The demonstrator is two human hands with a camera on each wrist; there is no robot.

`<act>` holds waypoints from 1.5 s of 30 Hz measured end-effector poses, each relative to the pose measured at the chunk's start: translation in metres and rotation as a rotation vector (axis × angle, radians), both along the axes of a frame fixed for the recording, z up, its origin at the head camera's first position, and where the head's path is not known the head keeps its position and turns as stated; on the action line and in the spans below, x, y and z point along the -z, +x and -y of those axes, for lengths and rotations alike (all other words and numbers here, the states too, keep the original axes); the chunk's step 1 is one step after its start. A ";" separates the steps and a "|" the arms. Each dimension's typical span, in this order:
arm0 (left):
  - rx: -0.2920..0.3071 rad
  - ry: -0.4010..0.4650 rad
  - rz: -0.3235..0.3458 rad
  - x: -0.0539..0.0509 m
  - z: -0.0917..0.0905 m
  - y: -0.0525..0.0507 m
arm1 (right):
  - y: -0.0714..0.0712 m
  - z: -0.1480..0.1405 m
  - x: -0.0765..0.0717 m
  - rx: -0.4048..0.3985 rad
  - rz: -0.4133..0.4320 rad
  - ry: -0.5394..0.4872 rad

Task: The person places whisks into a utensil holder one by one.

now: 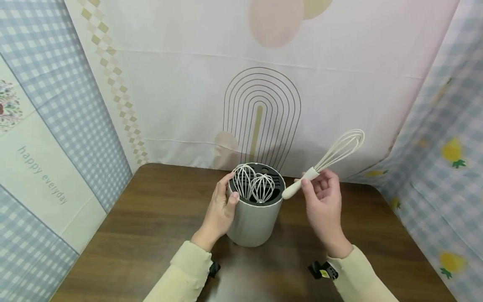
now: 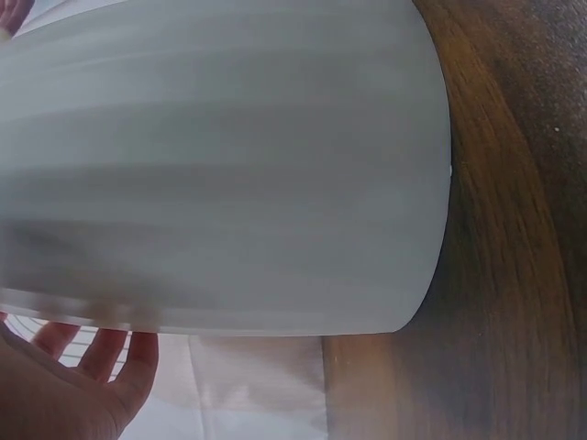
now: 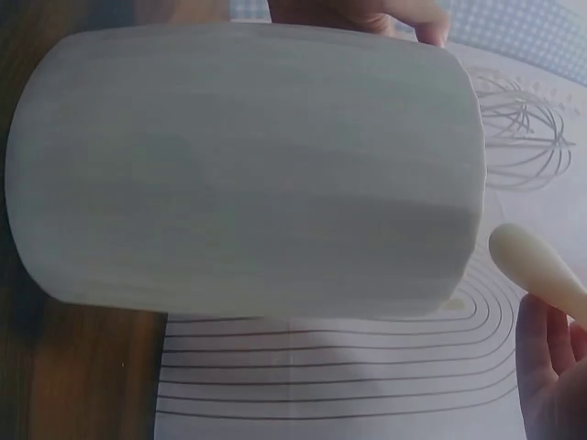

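A pale grey utensil holder stands upright on the table, its black slotted insert showing at the top. Two white whisks, one larger and one smaller, sit in it with their wire loops up. My left hand grips the holder's left side near the rim, thumb in front. To the right of the rim, my right hand pinches a third whisk by its cream handle. That whisk tilts, loops up to the right, its handle end close to the rim. The right wrist view shows the handle end apart from the holder.
The brown wooden table reaches back to a white patterned cloth hung behind the holder. Blue checked cloths hang at left and right. Black wrist devices show by the sleeves.
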State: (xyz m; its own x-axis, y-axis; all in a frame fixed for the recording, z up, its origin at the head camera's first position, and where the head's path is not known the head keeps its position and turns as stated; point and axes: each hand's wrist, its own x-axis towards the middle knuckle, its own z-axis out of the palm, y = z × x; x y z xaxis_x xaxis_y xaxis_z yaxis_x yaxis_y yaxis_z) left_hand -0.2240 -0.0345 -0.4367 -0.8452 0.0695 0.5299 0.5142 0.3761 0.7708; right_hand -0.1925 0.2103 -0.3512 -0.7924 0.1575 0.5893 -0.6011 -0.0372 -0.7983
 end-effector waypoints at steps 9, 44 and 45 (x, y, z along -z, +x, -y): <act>0.001 0.002 -0.010 -0.003 -0.003 0.001 | -0.003 0.007 -0.001 -0.028 -0.018 0.012; -0.012 0.006 -0.027 -0.001 -0.002 0.001 | -0.005 0.014 0.007 0.020 0.164 0.472; -0.010 0.007 -0.029 -0.001 -0.002 0.001 | -0.005 0.014 0.008 0.020 0.162 0.472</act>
State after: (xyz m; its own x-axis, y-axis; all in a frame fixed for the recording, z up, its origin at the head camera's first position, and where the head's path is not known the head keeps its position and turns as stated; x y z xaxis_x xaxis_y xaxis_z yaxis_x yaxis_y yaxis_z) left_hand -0.2229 -0.0325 -0.4357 -0.8302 0.0572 0.5545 0.5324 0.3759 0.7585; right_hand -0.1979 0.1963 -0.3590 -0.8792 -0.0809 0.4695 -0.4649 0.3609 -0.8085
